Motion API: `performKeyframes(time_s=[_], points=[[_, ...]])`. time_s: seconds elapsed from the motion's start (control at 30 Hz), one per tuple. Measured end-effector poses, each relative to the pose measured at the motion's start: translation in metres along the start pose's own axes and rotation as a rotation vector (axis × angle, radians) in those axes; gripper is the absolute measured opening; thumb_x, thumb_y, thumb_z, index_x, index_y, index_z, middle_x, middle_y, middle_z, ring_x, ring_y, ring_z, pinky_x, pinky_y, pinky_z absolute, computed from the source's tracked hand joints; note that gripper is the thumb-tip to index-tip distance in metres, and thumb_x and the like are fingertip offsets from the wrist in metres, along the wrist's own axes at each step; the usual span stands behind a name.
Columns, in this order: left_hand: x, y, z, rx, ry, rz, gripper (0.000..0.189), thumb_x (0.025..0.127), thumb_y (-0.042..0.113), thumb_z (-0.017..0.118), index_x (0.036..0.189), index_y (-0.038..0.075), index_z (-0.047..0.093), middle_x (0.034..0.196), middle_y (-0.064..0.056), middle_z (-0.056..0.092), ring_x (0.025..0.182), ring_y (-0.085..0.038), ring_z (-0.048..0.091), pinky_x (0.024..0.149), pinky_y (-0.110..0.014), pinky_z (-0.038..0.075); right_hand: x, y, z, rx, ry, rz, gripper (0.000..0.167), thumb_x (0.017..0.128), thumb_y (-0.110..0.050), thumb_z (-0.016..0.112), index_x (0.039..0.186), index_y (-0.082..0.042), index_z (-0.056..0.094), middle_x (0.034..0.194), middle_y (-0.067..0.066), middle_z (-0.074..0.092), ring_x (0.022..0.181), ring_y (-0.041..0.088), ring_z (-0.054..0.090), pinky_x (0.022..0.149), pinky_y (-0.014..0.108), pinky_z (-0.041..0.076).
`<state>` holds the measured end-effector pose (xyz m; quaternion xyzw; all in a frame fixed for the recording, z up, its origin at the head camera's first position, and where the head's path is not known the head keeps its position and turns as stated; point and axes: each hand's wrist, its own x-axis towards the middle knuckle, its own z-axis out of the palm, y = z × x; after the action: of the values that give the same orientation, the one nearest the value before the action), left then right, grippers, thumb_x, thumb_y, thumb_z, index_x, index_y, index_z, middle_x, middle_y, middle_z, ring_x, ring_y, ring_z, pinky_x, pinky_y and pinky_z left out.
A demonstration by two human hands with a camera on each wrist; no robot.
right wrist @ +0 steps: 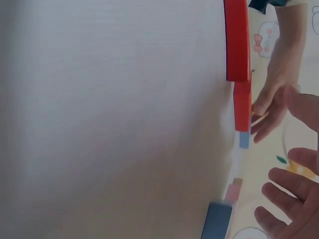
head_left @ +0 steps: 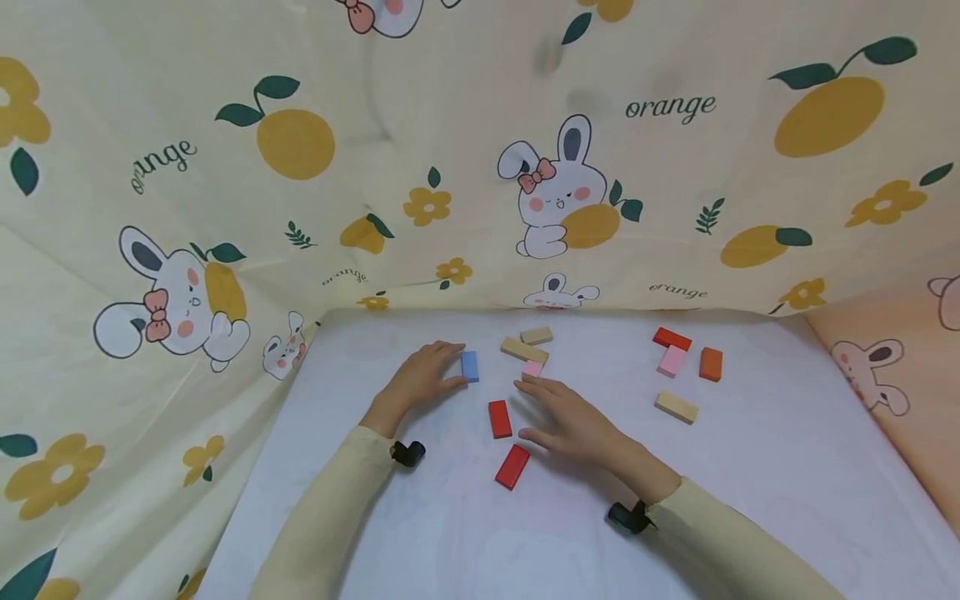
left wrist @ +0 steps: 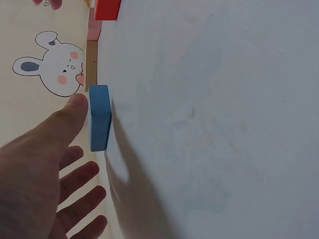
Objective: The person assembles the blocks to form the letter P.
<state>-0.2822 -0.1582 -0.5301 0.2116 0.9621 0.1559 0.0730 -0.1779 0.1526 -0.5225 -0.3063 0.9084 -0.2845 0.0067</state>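
Observation:
On the white table lies a blue block (head_left: 469, 367), also seen in the left wrist view as a blue block (left wrist: 100, 119). My left hand (head_left: 423, 375) is beside it with fingers spread, the thumb near its near end and a fingertip by its far end. My right hand (head_left: 581, 421), fingers apart and holding nothing, hovers right of two red blocks (head_left: 499, 419). A pink block (head_left: 532, 368) shows just beyond its fingertips, against a long wooden block (head_left: 523, 349). The right wrist view also has a dark blue block (right wrist: 217, 220) below that hand, hidden in the head view.
A second wooden block (head_left: 536, 335) lies at the back. Farther right are a red block (head_left: 672, 338), a pink block (head_left: 671, 361), an orange block (head_left: 711, 364) and a wooden block (head_left: 677, 407). A patterned cloth (head_left: 450, 167) rises behind the table.

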Motion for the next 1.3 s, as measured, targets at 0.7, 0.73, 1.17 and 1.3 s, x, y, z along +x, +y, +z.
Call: performKeyframes(time_s=[0.7, 0.73, 1.17, 1.3], points=[[0.007, -0.001, 0.002, -0.028, 0.006, -0.021, 0.063, 0.099, 0.047, 0.078, 0.152, 0.017, 0.060, 0.152, -0.004, 0.061, 0.144, -0.026, 0.053, 0.122, -0.047, 0.042, 0.026, -0.009, 0.024, 0.041, -0.110, 0.166, 0.068, 0.095, -0.036, 0.083, 0.155, -0.015, 0.057, 0.150, 0.005, 0.061, 0.142, 0.027, 0.053, 0.118, 0.050, 0.047], [0.007, -0.001, 0.003, -0.027, 0.005, -0.021, 0.063, 0.099, 0.047, 0.078, 0.152, 0.018, 0.060, 0.152, -0.003, 0.061, 0.144, -0.025, 0.053, 0.122, -0.047, 0.042, 0.027, -0.010, 0.024, 0.030, -0.114, 0.167, 0.068, 0.095, -0.036, 0.083, 0.154, -0.014, 0.058, 0.150, 0.005, 0.062, 0.141, 0.027, 0.054, 0.117, 0.049, 0.048], [0.009, -0.004, 0.003, -0.038, -0.007, -0.021, 0.062, 0.097, 0.047, 0.080, 0.150, 0.019, 0.062, 0.150, -0.001, 0.062, 0.145, -0.024, 0.052, 0.123, -0.045, 0.040, 0.031, -0.012, 0.026, -0.047, -0.129, 0.133, 0.067, 0.093, -0.032, 0.086, 0.150, -0.009, 0.060, 0.144, 0.008, 0.065, 0.134, 0.028, 0.058, 0.114, 0.048, 0.050], [0.010, -0.004, 0.004, -0.049, -0.012, -0.021, 0.063, 0.096, 0.047, 0.081, 0.150, 0.020, 0.063, 0.149, -0.001, 0.063, 0.145, -0.023, 0.052, 0.123, -0.045, 0.041, 0.031, -0.011, 0.025, -0.067, -0.140, 0.116, 0.066, 0.092, -0.028, 0.087, 0.149, -0.007, 0.061, 0.143, 0.010, 0.064, 0.133, 0.029, 0.058, 0.114, 0.049, 0.051]])
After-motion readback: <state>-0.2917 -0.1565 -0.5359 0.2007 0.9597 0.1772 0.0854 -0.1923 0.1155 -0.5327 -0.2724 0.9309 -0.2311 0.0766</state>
